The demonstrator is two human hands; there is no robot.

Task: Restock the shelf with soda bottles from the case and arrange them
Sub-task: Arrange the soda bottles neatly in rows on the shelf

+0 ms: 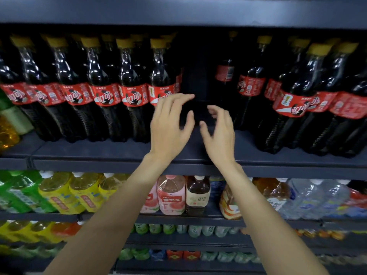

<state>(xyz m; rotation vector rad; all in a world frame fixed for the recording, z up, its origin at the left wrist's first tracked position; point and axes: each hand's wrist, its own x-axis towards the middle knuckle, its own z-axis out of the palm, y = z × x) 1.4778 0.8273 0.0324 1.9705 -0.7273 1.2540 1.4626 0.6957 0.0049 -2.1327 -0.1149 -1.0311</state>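
Observation:
Dark cola bottles with red labels and yellow caps stand in rows on the dark shelf (123, 149). A left row (99, 92) runs up to the middle, and a right group (297, 100) stands nearer the shelf's front edge. Between them is a gap, with one cola bottle (225, 76) set far back in it. My left hand (170, 124) and my right hand (218, 132) are raised side by side in front of this gap, fingers relaxed and spread, holding nothing. My left fingertips lie in front of the last left-row bottle (160, 84). No case is in view.
An upper shelf board (178, 10) hangs just above the caps. Below, a shelf holds green, yellow, pink, brown and clear drink bottles (172, 195). Two lower shelves carry small bottles (178, 253). Green and yellow bottles (10, 120) stand at the far left.

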